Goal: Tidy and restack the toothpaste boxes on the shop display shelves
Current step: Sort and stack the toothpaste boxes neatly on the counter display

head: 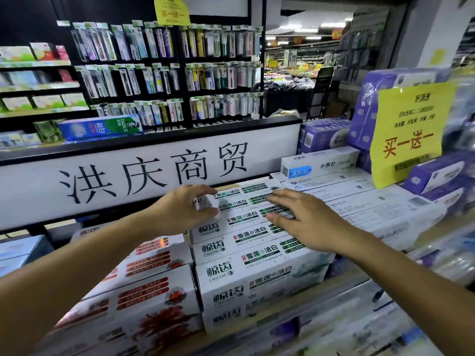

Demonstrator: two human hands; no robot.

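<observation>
A stack of white toothpaste boxes with green lettering (246,255) fills the middle of the display shelf. My left hand (182,209) grips the left end of the far boxes, thumb in front and fingers curled over the back. My right hand (300,219) lies flat on top of the same rows, fingers straight and pressing down. To the left lies a stack of white boxes with red lettering (144,281). On the right lie plain white boxes (365,201), and a white and blue box (318,164) lies on top of them at the back.
A white signboard with large black characters (144,176) stands behind the stacks. Purple boxes (323,134) and a yellow offer sign (408,134) stand at the right. Racks of toothbrushes (164,73) hang behind. A blue and green toothpaste box (100,127) lies on the back ledge.
</observation>
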